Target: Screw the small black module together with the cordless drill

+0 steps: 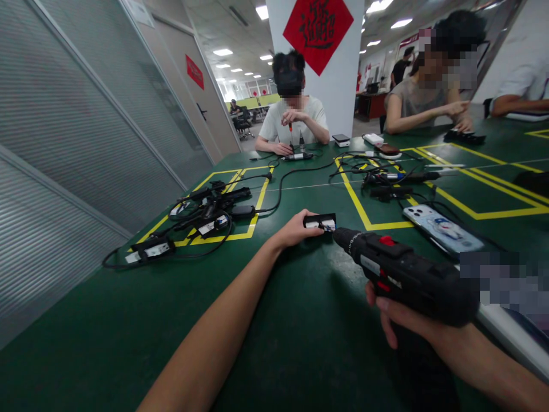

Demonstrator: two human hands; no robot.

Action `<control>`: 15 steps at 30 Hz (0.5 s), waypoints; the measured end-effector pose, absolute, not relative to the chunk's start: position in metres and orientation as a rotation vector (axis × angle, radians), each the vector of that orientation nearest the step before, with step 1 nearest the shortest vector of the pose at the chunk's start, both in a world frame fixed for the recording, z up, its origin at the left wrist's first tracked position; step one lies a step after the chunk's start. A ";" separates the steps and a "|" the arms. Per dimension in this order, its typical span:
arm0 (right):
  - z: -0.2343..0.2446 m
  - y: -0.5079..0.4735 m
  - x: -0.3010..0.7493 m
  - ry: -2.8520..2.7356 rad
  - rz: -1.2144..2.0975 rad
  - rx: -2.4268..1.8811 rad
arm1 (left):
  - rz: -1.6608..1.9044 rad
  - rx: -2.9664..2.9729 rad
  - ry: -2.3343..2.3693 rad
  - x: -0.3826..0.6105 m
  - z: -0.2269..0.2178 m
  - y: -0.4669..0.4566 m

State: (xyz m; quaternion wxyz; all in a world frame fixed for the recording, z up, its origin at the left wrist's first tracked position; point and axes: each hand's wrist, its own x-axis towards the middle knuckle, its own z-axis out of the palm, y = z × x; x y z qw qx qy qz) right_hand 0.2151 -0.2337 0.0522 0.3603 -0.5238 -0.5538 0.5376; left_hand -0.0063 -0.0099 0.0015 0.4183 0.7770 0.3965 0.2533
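Note:
My left hand grips a small black box-shaped part with a white label, low at the middle of the green table. My thumb lies along its near side. In my right hand is a black cordless drill with red buttons, its handle wrapped by my fingers. The drill's chuck points left at the near right end of the black part. Whether the bit touches the part cannot be made out.
Black adapters and cables lie inside yellow tape at the left. More cables and tools lie right of centre, near a phone. Across the table a person holds a screwdriver; another person sits at the right.

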 end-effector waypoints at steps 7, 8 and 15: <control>0.056 -0.234 0.216 -1.397 1.405 -1.396 | 0.618 1.951 1.021 -0.006 0.003 -0.011; 0.052 -0.233 0.217 -1.405 1.401 -1.371 | 0.619 1.956 1.023 -0.006 0.003 -0.011; 0.049 -0.232 0.218 -1.411 1.425 -1.304 | 0.625 1.966 1.017 -0.007 0.002 -0.009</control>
